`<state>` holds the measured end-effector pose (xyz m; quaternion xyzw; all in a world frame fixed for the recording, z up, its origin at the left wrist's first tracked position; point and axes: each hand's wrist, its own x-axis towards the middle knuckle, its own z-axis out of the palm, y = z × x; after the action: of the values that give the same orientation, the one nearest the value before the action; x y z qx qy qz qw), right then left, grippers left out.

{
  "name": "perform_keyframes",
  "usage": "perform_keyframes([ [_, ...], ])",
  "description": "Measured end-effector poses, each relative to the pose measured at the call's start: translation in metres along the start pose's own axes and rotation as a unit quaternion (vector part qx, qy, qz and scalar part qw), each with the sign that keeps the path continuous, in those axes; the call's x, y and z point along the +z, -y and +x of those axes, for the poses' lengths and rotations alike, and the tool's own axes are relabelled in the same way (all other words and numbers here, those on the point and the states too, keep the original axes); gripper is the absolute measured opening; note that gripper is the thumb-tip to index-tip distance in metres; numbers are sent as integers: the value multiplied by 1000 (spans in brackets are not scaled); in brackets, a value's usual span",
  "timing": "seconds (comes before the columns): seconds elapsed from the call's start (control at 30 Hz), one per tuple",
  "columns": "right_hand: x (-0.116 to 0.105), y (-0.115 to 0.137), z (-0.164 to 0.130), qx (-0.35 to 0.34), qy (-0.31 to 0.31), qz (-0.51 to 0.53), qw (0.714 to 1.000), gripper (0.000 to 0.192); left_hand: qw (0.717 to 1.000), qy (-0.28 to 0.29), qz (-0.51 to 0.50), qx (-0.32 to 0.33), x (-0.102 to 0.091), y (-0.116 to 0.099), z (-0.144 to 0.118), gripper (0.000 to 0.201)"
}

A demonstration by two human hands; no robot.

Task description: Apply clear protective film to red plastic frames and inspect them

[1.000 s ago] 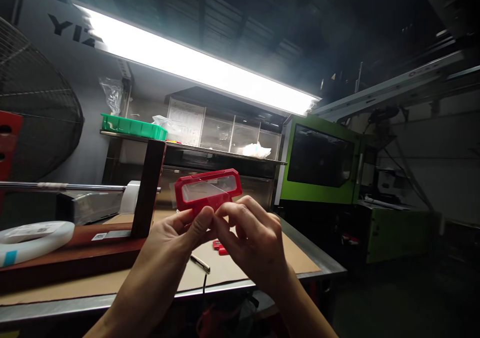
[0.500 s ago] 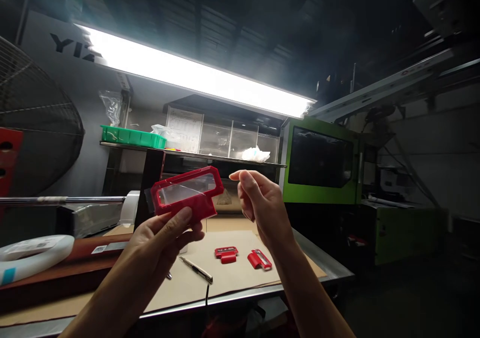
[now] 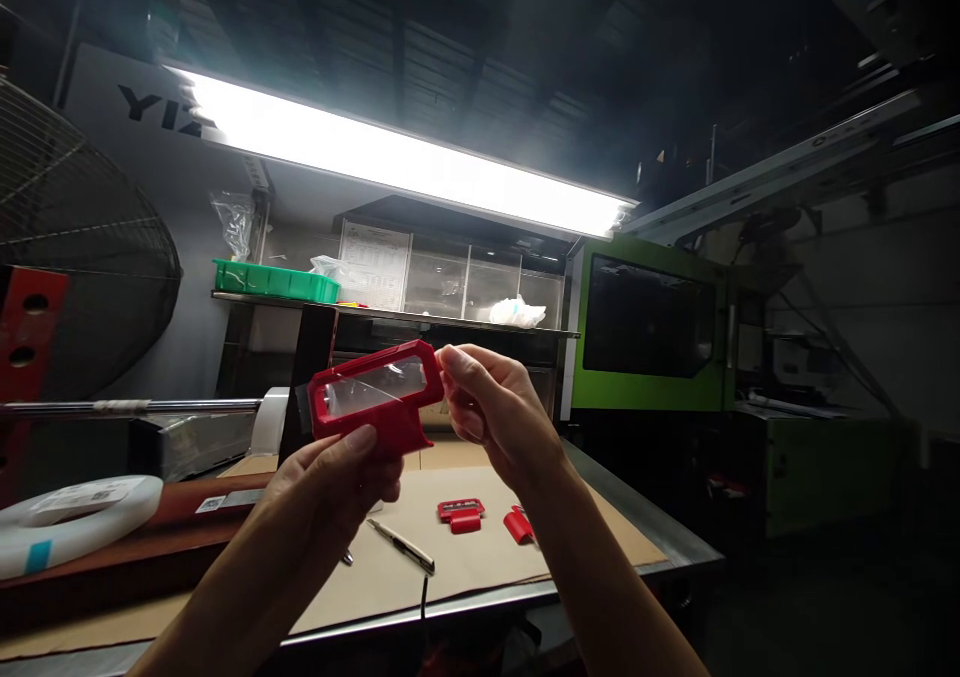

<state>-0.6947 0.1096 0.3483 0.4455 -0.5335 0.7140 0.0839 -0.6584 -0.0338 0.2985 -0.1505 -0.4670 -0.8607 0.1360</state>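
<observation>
— Left hand?
— Clamped on the stem of the red plastic frame, held up at chest height above the worktop, clear window facing the strip light.
— Right hand?
— Fingers pinched together at the frame's right end, touching the edge.
— Progress?
— Seemingly mid-way: one frame in hand under inspection, two more red pieces lying untouched on the cardboard below, beside a utility knife.
— Elsewhere?
— Tape roll far left, green tray on the shelf.

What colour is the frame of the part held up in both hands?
Red frame around a clear window, gripped by the left hand and right hand; head view.
</observation>
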Motion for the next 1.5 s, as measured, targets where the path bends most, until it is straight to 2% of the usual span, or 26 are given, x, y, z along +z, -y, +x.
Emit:
perform_keyframes([
  [0.3,10,1,7,11,12,7,1000,31,1000,-13,-25,-13,6,-4,-1,8],
  [0.43,11,2,8,11,7,11,1000,24,1000,-14,-14,-15,0,0,2,11],
  [0.53,11,1,9,11,-12,24,1000,22,1000,8,11,10,-5,-1,5,22],
  [0.63,12,-2,12,23,-23,49,998,21,995,30,86,39,-6,-9,10,34],
  [0.77,14,-3,18,43,-32,95,994,22,967,86,219,99,3,-28,16,33],
  [0.87,17,0,22,28,-35,142,989,21,944,113,278,139,15,-42,19,37],
  [0.97,22,5,26,-1,-33,157,987,12,932,132,285,180,27,-52,19,33],
  [1.07,26,11,29,-24,-30,155,987,9,927,123,290,203,34,-59,19,30],
  [1.23,30,18,33,-50,-34,148,987,7,933,123,270,205,39,-65,19,30],
  [1.5,31,20,34,-48,-33,152,987,7,930,119,276,210,43,-68,16,25],
])
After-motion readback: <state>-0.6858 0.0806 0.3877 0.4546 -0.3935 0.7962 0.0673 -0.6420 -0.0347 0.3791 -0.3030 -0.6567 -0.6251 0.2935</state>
